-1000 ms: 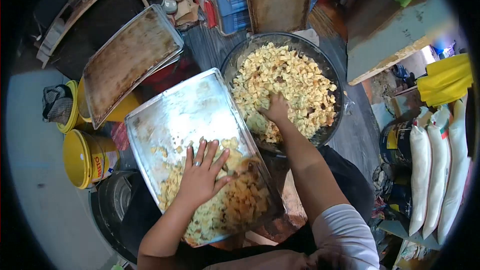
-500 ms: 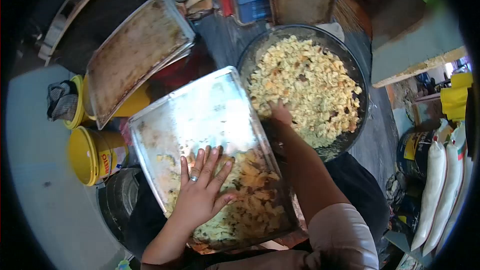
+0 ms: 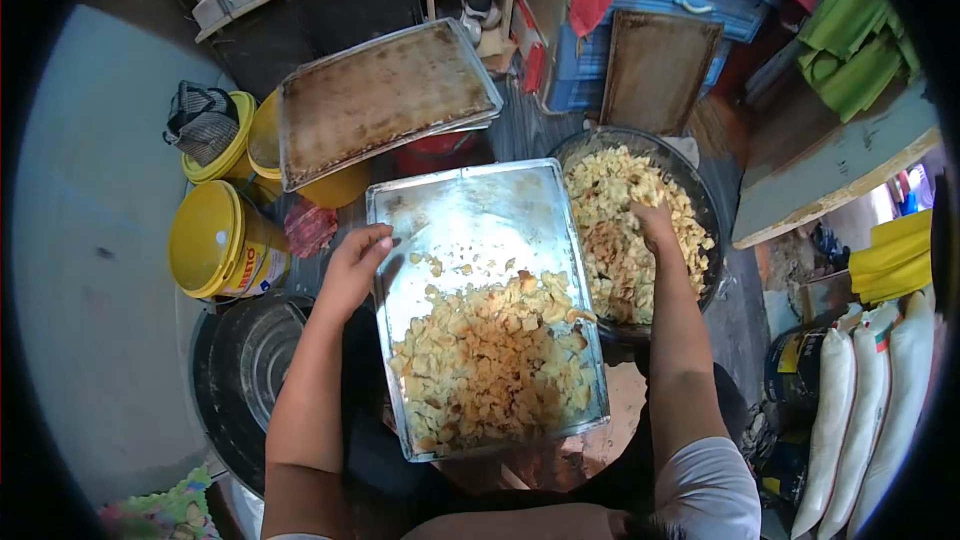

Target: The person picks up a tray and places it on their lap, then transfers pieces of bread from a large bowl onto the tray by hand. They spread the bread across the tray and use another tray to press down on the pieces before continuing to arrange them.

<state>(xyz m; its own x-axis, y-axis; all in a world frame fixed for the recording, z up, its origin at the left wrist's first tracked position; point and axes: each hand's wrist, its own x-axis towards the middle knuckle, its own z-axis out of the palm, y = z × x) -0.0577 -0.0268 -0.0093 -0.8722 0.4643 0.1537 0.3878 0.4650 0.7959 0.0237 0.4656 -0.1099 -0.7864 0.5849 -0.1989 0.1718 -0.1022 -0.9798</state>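
Observation:
A shiny metal baking tray [image 3: 480, 210] rests tilted over my lap, its near half covered with torn, browned bread pieces [image 3: 500, 360]. My left hand [image 3: 358, 265] grips the tray's left rim, with thumb and fingers near its upper corner. To the right stands a wide black basin [image 3: 715, 265] heaped with pale crumbled bread [image 3: 610, 180]. My right hand [image 3: 656, 228] is in that heap, fingers bent around some of the pieces; the fingertips are partly hidden. Darker brown crumbs lie beside it.
Stacked, stained trays [image 3: 390, 90] lean on yellow buckets [image 3: 210, 240] at the left. Below them sits a black tub [image 3: 240, 370]. Another tray [image 3: 660, 70] stands behind the basin. A board [image 3: 840, 170] and long white bags [image 3: 865, 410] are on the right.
My left hand has gone from lying flat on the bread in the tray to the tray's left rim. My right hand has shifted within the basin. The view has tilted upward.

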